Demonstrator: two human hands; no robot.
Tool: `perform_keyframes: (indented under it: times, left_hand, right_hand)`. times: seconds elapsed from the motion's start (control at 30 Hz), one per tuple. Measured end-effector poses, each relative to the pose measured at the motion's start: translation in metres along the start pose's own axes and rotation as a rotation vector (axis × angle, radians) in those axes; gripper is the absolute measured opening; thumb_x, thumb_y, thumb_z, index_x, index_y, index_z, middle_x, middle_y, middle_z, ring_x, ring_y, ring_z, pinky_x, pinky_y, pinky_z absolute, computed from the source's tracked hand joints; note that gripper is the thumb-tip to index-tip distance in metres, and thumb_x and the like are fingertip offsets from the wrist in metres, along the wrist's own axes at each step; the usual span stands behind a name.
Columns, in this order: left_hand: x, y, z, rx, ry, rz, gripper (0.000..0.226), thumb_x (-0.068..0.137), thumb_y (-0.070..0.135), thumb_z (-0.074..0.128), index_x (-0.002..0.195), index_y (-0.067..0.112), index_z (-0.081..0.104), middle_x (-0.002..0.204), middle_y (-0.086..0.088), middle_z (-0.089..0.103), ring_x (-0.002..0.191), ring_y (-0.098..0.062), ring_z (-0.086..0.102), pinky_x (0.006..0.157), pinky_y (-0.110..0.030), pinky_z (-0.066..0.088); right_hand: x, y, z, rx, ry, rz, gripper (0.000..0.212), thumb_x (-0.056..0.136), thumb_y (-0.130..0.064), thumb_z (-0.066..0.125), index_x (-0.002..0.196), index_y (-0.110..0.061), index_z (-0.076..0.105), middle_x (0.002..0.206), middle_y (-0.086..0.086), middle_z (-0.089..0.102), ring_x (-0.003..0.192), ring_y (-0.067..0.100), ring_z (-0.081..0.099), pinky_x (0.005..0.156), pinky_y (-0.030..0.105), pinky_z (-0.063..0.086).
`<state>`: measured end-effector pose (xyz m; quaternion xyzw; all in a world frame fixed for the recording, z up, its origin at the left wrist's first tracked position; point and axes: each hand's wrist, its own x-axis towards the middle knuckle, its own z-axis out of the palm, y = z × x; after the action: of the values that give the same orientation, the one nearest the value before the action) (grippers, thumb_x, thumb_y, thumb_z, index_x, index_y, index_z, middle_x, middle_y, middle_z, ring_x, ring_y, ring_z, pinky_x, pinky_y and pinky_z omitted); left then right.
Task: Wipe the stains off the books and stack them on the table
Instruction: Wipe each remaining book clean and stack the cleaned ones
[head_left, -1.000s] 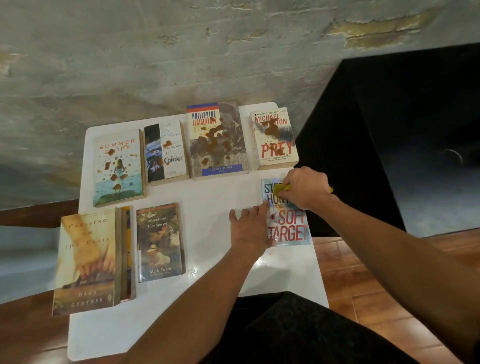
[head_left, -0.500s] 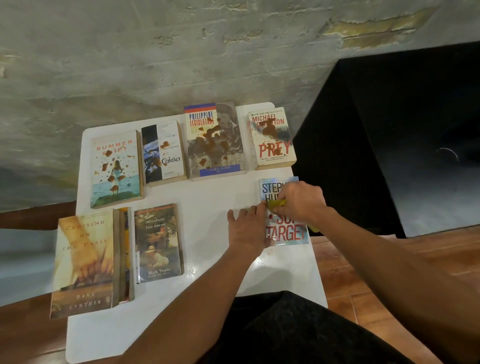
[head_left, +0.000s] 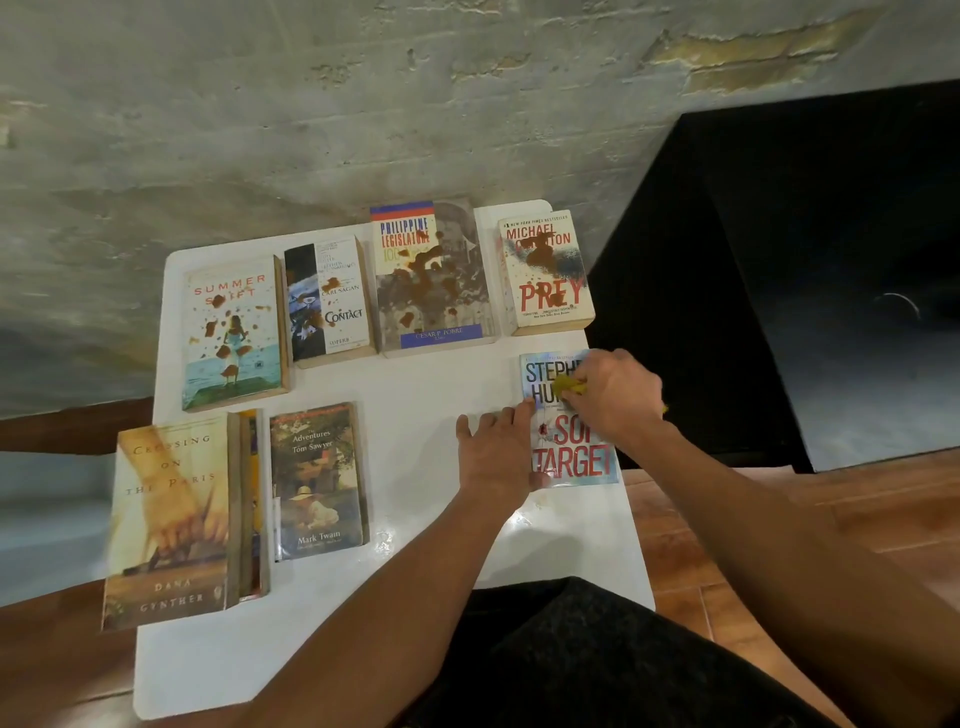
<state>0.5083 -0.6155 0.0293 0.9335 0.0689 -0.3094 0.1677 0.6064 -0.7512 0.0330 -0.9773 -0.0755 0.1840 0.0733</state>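
While a yellow cloth (head_left: 569, 385) is gripped in the right hand (head_left: 613, 395) and rubbed on the Soft Target book (head_left: 574, 457), steadied by the flat, open left hand (head_left: 498, 457) beside it, the book could be pushed off the nearby table (head_left: 415, 395) edge.

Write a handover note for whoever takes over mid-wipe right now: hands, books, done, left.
Right hand grips a yellow cloth pressed on the Soft Target book at the table's right edge.
Left hand lies flat, fingers steadying that book's left edge.
Looks done: Tom Sawyer and the Crossing on the Paris pile, front left, show no stains.
Left: finish Soft Target, then wipe the brown-spotted back row: Summer Shift, Contact, Philippine Legislature, Prey. Then stack all the books.
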Motion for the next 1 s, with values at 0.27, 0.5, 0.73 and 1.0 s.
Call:
perform_keyframes:
  times: [0.27,0.5,0.73,1.0]
  left_hand:
    - [-0.001,0.0,0.0,0.001,0.0,-0.001,0.091,0.085,0.057,0.07,0.153,0.027,0.019,0.147,-0.001,0.046,0.138,-0.026,0.042,0.12,-0.055,0.017]
    - [0.0,0.0,0.0,-0.013,0.003,0.004,0.092,0.084,0.058,0.07,0.154,0.027,0.019,0.148,0.0,0.045,0.139,-0.025,0.041,0.12,-0.055,0.016]
    - [-0.002,-0.002,0.0,-0.036,0.014,0.004,0.089,0.085,0.057,0.07,0.153,0.028,0.02,0.146,0.0,0.046,0.137,-0.024,0.043,0.121,-0.053,0.017]
    - [-0.005,-0.008,0.01,-0.151,0.099,0.0,0.094,0.081,0.056,0.075,0.153,0.032,0.019,0.143,0.003,0.05,0.134,-0.021,0.046,0.12,-0.046,0.028]
  right_hand:
    - [0.015,-0.018,-0.014,-0.137,0.022,0.031,0.028,0.087,-0.043,0.072,0.092,-0.022,0.055,0.084,-0.004,0.058,0.066,0.009,0.055,0.055,0.026,0.04]
    - [0.018,-0.023,-0.016,-0.092,-0.048,-0.041,0.029,0.09,-0.05,0.068,0.096,-0.022,0.062,0.083,-0.005,0.062,0.07,0.01,0.062,0.065,0.028,0.051]
    - [0.013,-0.005,-0.011,0.488,-0.054,0.022,0.017,0.092,-0.044,0.066,0.091,-0.028,0.063,0.096,-0.005,0.066,0.077,0.01,0.067,0.066,0.029,0.057]
    - [0.007,0.006,-0.004,0.404,0.013,-0.254,0.034,0.095,-0.022,0.066,0.128,-0.018,0.062,0.121,-0.013,0.049,0.109,0.005,0.047,0.091,0.017,0.041]
